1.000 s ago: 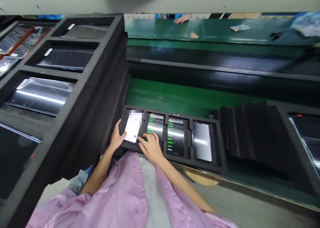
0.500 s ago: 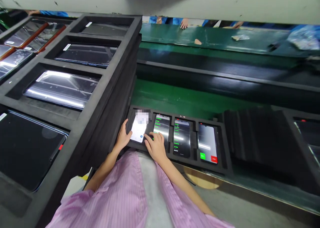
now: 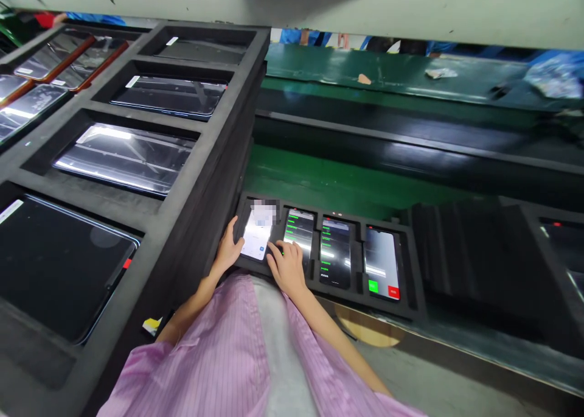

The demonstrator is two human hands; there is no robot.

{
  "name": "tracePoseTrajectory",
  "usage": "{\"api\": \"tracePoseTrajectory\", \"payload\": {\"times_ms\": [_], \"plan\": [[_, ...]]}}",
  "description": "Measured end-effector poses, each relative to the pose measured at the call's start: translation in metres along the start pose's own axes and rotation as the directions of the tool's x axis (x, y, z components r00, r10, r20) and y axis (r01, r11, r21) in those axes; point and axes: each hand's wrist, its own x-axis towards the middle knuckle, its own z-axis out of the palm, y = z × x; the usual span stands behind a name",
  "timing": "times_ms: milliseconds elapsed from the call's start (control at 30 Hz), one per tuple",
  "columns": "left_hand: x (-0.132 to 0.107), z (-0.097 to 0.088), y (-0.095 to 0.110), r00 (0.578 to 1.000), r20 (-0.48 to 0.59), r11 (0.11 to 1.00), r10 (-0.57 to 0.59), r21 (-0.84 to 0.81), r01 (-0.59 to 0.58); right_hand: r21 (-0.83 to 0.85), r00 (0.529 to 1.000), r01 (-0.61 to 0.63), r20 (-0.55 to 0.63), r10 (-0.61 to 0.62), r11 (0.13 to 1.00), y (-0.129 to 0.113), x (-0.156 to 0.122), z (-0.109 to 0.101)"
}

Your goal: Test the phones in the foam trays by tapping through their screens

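A smartphone (image 3: pixel 255 240) with a lit white screen lies in the leftmost slot of a black foam tray (image 3: pixel 418 298). My left hand (image 3: pixel 229 248) rests at that phone's left edge, thumb by the screen and fingers apart. On the other side, my right hand (image 3: pixel 288 268) has its fingers stretched out, the index fingertip by the phone's lower right edge. It partly covers a second phone (image 3: pixel 300 228) showing green text lines. Farther right are a phone with similar green text (image 3: pixel 335 255) and one with a grey screen and green and red boxes (image 3: pixel 382 255).
At left rises a tall stack of black foam trays (image 3: pixel 214 179), its top holding several dark phones. More dark trays (image 3: pixel 483 265) stand at right. Behind the work tray runs a green surface (image 3: pixel 319 173). Co-workers' blue sleeves (image 3: pixel 292 36) show beyond the far green bench (image 3: pixel 401 70).
The whole view has shifted slightly, with the scene moving a little right. Both my hands stay beside the same phone. A co-worker's hand on the far bench has pulled back.
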Motion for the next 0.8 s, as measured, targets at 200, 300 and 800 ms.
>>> {"api": "tracePoseTrajectory", "payload": {"times_ms": [200,300,800], "plan": [[0.001,0.001,0.001,0.999,-0.029,0.999,0.013,0.05,-0.012,0.022,0.999,0.024,-0.026,-0.024,0.999,-0.004,0.003,0.001],[-0.003,0.001,0.001,0.998,-0.044,0.996,-0.035,0.085,0.039,0.023,0.999,-0.038,-0.036,0.039,0.999,0.016,-0.001,-0.015],[-0.024,-0.003,0.031,0.922,-0.214,0.787,-0.321,0.481,0.386,-0.094,0.663,-0.748,-0.161,0.732,0.657,0.162,-0.145,-0.112]]}}
